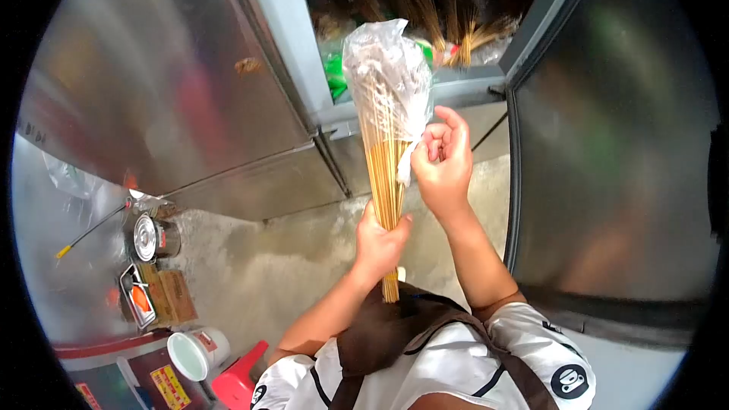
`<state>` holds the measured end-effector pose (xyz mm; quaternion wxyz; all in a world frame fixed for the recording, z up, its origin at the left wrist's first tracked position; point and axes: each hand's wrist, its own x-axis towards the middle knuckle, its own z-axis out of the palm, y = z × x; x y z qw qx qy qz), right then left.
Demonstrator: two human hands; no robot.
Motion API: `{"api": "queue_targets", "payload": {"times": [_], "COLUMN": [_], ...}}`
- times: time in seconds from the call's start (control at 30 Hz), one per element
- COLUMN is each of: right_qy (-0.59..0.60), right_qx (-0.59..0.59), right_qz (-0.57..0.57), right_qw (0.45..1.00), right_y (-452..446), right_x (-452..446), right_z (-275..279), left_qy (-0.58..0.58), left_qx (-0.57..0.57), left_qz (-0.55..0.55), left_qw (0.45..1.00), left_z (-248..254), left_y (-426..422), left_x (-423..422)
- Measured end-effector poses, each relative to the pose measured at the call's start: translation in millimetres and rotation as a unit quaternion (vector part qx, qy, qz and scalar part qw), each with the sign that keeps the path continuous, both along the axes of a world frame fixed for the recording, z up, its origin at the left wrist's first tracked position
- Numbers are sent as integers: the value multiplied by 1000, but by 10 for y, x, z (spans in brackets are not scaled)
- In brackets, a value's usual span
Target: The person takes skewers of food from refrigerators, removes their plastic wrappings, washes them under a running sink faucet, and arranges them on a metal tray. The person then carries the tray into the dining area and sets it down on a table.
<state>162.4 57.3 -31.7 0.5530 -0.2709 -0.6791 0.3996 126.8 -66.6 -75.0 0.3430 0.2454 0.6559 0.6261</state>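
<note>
Sticks (383,171), held before the open cabinet (292,23) by the closed left hand (378,247), could be dropped if this grip were loosened, while whether the plastic bag (387,57) is pinched by the half-curled right hand (444,168) cannot be told.

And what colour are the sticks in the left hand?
The sticks are a golden tan; the head view shows them best.

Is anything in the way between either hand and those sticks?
Nothing visible for the left hand: it wraps directly around the bare sticks. Beside the right hand, the bag covers the sticks' upper part and its loose edge stands between.
</note>
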Motion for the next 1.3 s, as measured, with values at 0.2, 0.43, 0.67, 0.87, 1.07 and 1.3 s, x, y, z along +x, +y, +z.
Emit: {"api": "queue_targets", "payload": {"times": [0.2,0.43,0.67,0.87,1.07,1.3], "right_qy": [37,-2,-50,-66,87,250], "right_qx": [-112,-135,44,114,119,-212], "right_qz": [21,-75,-30,-89,-269,-403], "right_qw": [993,988,997,987,952,854], "right_y": [-584,-1522,-2731,-2980,-2867,-2715], "right_x": [144,215,-125,-465,-19,1770], "right_z": [16,-289,-324,-3,-177,-890], "left_qy": [9,-50,-215,-247,-208,-373], "left_qx": [0,51,137,77,45,61], "left_qz": [-23,46,-102,-234,-354,-508], "left_qw": [1000,996,962,937,911,774], "left_z": [-62,242,193,17,129,370], "left_y": [-613,-1340,-2537,-2990,-3014,-2712], "left_x": [2,-486,-1242,-975,-673,-305]}}
